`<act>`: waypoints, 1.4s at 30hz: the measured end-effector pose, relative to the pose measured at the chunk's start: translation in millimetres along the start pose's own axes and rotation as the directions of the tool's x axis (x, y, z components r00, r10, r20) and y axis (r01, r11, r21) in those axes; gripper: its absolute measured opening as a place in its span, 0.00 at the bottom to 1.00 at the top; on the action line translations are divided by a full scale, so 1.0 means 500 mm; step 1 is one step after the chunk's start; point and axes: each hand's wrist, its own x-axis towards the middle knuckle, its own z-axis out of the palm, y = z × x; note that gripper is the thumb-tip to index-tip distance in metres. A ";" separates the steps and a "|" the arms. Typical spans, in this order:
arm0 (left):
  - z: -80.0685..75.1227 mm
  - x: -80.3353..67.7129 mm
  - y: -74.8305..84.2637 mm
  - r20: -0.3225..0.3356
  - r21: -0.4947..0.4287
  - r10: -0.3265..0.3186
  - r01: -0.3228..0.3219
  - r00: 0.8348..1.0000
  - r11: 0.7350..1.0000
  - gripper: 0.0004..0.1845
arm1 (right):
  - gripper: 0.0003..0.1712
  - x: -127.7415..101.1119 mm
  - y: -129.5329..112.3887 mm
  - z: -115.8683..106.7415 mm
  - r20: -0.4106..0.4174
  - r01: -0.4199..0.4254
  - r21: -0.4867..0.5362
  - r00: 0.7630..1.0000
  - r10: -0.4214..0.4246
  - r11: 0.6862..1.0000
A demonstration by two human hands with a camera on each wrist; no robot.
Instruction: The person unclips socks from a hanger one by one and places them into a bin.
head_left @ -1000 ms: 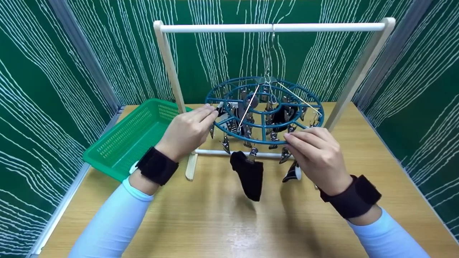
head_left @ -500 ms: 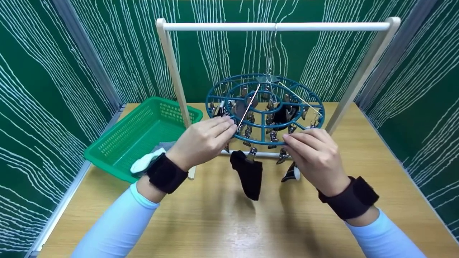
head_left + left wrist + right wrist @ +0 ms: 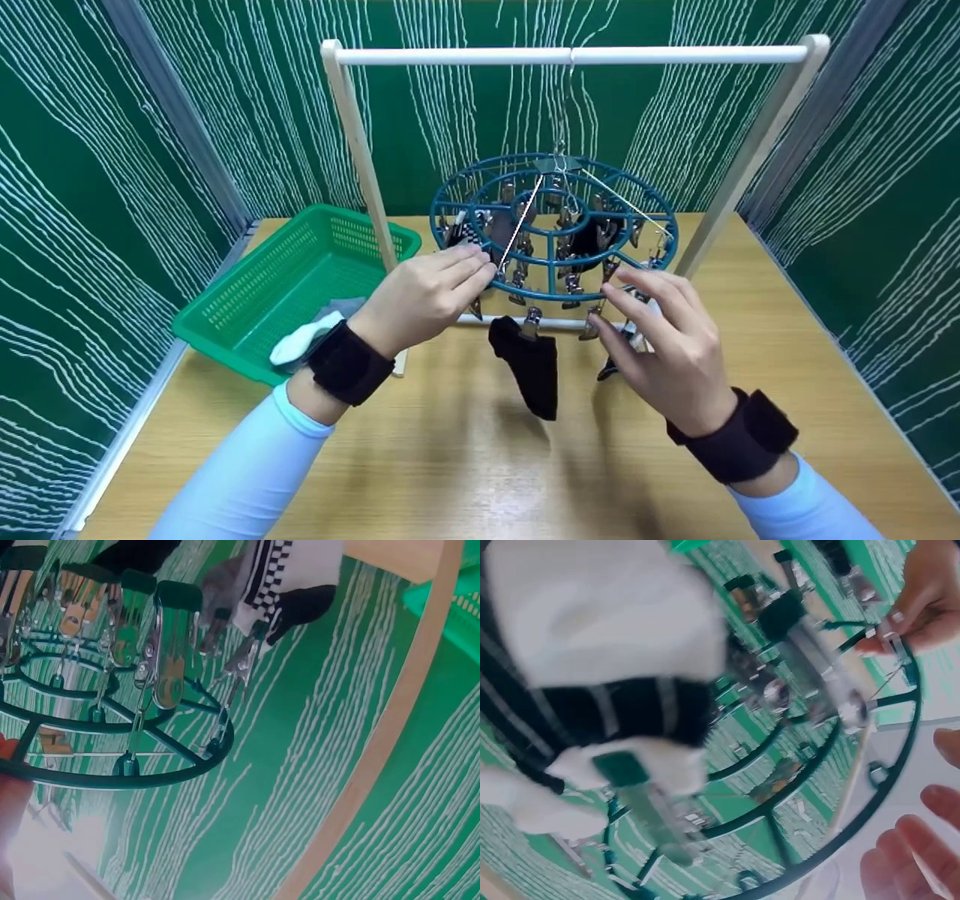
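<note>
Beside the green basket (image 3: 247, 300), left hand (image 3: 420, 300) grips the clip hanger (image 3: 555, 225); right hand (image 3: 667, 345) spread, empty

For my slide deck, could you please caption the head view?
Left hand grips a round teal clip hanger's rim while the open right hand reaches beside a clipped black sock.

A teal round clip hanger (image 3: 555, 225) with silvery metal clips hangs from a pale cream rail (image 3: 570, 55) at the top of the frame. A plain black sock (image 3: 529, 364) is at the centre. A black-and-white striped sock (image 3: 600, 712) fills the right wrist view; a checkered black-and-white sock (image 3: 281, 577) shows in the left wrist view. At left is a bright green basket (image 3: 285, 285). The desk (image 3: 465, 465) is light wood-grain. The walls are dark green with wavy white lines. Sleeves are pale blue, wristbands black.
</note>
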 end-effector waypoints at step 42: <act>0.004 -0.003 0.005 0.045 0.004 -0.038 0.038 0.998 0.999 0.12 | 0.13 -0.022 -0.028 0.110 0.389 -0.391 0.030 0.852 0.350 0.920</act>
